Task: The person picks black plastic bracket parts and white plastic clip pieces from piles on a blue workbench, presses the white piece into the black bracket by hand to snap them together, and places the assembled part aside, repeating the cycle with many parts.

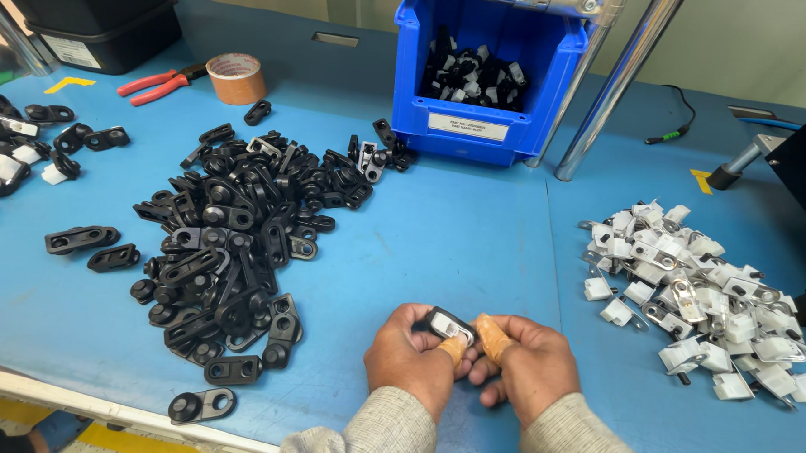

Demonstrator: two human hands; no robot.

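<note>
Here both hands, left hand (408,355) and right hand (531,366), pinch a black clip (450,327) below the white-labelled blue bin (480,121).

Both hands, left hand (411,355) and right hand (528,363), meet knuckle-to-knuckle (thumbs wearing tan covers), fingers curled inward.

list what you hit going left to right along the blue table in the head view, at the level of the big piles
small group of black and white parts → big pile of black brackets → blue bin → shiny metal post → pile of white and metal clips
</note>
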